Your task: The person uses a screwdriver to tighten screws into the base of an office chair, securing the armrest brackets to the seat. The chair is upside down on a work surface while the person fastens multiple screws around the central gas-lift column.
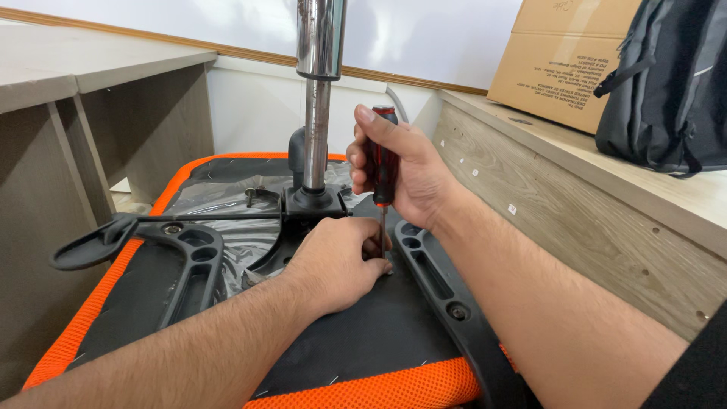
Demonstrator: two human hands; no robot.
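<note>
My right hand (405,170) is wrapped tight around the upright screwdriver (384,163). My left hand (337,261) curls at its tip, perhaps pinching a screw, on the chair underside (356,333).

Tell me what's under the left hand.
The left hand rests on the chair's black underside, fingers pinching the screwdriver shaft. The tip and any screw are hidden.

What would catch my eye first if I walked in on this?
Probably the red-and-black screwdriver, held upright in the right hand at the centre, with the left hand steadying its tip. Beneath lies an upturned orange-edged black chair seat, its shiny chrome column rising out of the top of the picture.
</note>
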